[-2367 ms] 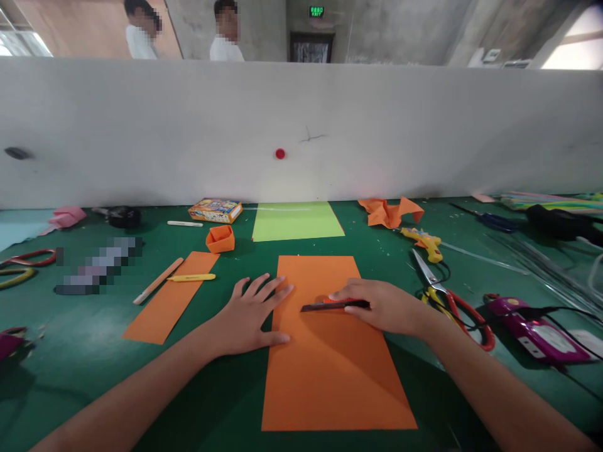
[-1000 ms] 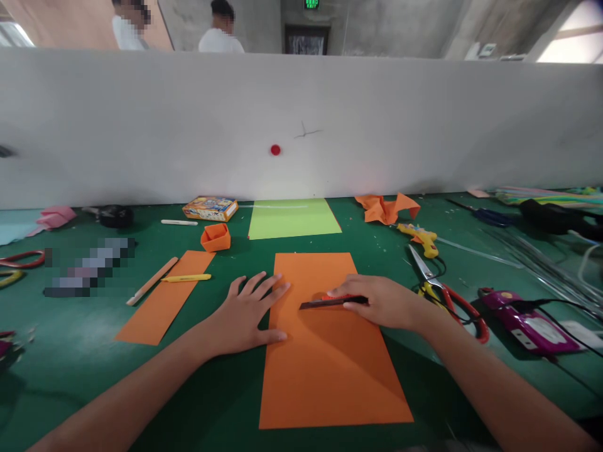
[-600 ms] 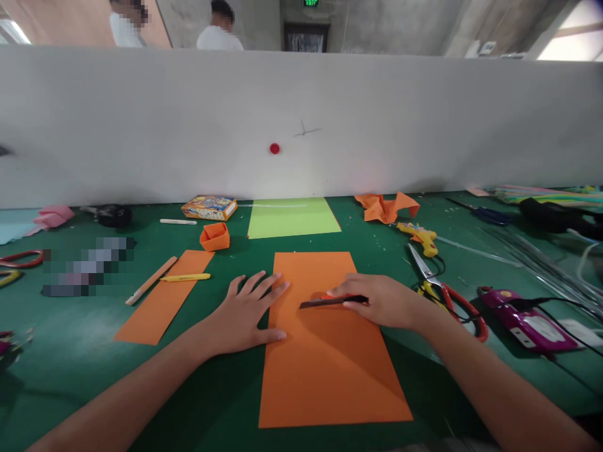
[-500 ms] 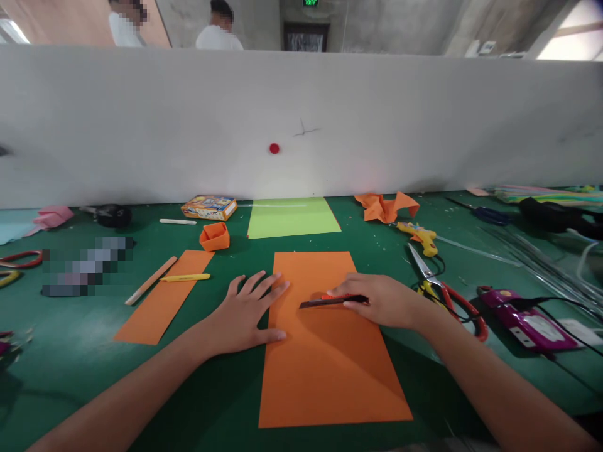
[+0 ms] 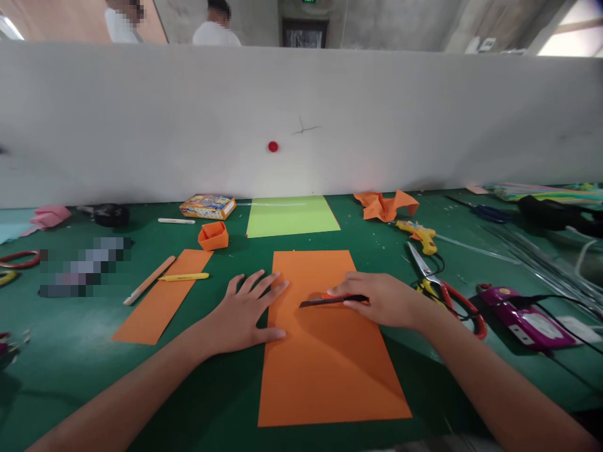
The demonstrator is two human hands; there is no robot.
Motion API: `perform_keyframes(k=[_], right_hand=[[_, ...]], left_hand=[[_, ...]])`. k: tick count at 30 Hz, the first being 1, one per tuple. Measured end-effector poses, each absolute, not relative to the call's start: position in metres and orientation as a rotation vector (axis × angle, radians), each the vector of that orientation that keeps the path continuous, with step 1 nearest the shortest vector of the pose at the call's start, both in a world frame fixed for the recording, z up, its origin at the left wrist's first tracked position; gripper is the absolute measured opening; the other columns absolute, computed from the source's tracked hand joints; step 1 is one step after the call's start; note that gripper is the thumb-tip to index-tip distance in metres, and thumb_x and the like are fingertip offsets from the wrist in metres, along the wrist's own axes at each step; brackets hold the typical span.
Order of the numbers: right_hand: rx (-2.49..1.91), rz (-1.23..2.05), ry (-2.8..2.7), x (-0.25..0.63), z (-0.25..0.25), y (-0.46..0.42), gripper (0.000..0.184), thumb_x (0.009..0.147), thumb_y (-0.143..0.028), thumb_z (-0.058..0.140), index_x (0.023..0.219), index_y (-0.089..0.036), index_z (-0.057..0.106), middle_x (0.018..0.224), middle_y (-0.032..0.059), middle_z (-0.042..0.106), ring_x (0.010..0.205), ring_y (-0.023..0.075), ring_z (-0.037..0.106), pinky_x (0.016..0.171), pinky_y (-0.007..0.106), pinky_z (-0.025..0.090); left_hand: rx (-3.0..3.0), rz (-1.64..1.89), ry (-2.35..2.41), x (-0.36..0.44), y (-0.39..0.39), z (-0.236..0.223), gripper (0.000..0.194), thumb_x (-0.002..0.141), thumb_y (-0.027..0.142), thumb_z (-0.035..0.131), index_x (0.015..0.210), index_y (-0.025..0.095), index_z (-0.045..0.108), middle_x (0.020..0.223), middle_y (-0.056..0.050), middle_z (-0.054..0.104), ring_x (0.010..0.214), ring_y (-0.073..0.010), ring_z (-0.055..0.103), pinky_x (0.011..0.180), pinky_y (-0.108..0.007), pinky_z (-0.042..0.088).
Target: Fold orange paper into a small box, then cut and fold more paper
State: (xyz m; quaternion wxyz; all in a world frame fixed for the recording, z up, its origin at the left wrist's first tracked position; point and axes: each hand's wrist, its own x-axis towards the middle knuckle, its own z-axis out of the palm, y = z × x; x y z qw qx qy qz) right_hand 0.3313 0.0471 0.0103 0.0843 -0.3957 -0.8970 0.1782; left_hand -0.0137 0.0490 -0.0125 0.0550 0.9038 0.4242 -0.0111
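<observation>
An orange sheet of paper lies flat on the green table in front of me. My left hand rests spread at its left edge, with the fingertips and thumb on the paper. In my right hand is a utility knife, gripped near its red-and-black handle. The dark blade points left, low over the middle of the sheet; whether it touches the paper I cannot tell. Left of my left hand lies a narrower orange strip of paper, with a yellow pen across it and a wooden stick-like piece along its edge.
Scissors with red handles and a purple device with a black cord lie at the right. Behind are a yellow glue gun, crumpled orange paper, a lime sheet, a folded orange piece and a small box. A white partition stands beyond.
The whole view has shifted very slightly. Both hands, the knife and the orange sheet keep the same places relative to each other.
</observation>
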Motion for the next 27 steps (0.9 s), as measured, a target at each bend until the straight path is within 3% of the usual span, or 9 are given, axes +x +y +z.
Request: perform_keyframes(k=[27], right_hand=[[-1.179,0.542,-2.653,0.3326,0.0125,0.046,0.034,0.1,-0.026,0.05,0.128,-0.032,0.067,0.117,0.0046,0.071,0.103,0.0219,0.068,0.084,0.032,0.051]], left_hand=[[2.768,0.005,1.271,-0.0158,0.0492,-0.0139,0.088,0.09,0.081,0.042,0.163,0.038,0.019,0.169,-0.007,0.025,0.153,-0.0421,0.023,0.12,-0.063,0.015]])
